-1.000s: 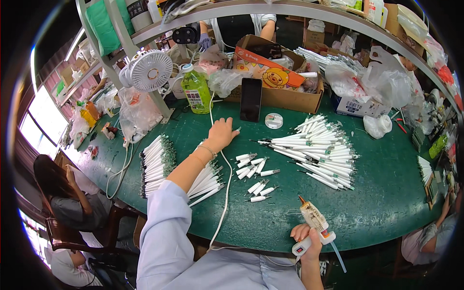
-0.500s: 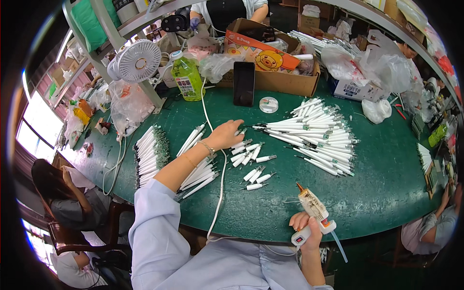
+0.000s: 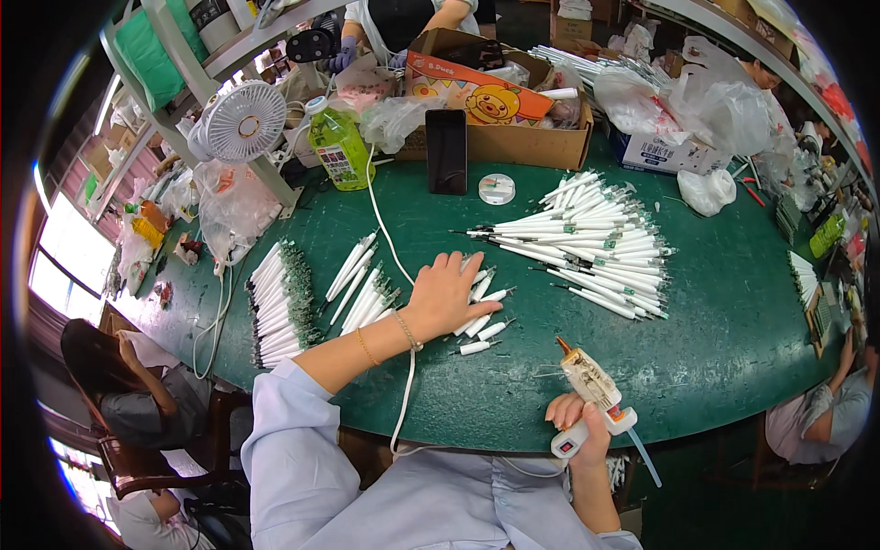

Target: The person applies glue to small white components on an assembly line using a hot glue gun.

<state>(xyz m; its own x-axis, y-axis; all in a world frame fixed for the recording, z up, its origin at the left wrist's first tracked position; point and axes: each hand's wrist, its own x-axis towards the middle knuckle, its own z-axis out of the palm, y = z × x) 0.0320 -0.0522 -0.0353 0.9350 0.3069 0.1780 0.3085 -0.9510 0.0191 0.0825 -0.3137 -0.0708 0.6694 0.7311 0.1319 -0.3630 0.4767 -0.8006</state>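
Observation:
My left hand (image 3: 446, 295) lies over a small cluster of short white tubes (image 3: 477, 347) with dark wire ends, in the middle of the green table. Its fingers are stretched out and partly apart, and the palm hides some of the tubes. My right hand (image 3: 591, 429) is wrapped round the handle of a hot glue gun (image 3: 591, 378) near the table's front edge. The gun's brown nozzle points up and to the left, and a pale glue stick (image 3: 647, 460) sticks out of its back. Longer white tubes with green ends (image 3: 596, 247) lie fanned out beyond the gun.
More white tubes (image 3: 275, 316) lie in rows to the left, with a white cable (image 3: 400, 403) running past my left wrist. At the back stand a phone (image 3: 446, 151), a green bottle (image 3: 339, 147), a fan (image 3: 243, 122) and a cardboard box (image 3: 513, 147). Other people sit around.
My left hand has come nearer and slightly right, from the far edge of the short tubes to on top of them. My right hand still holds the glue gun in nearly the same place.

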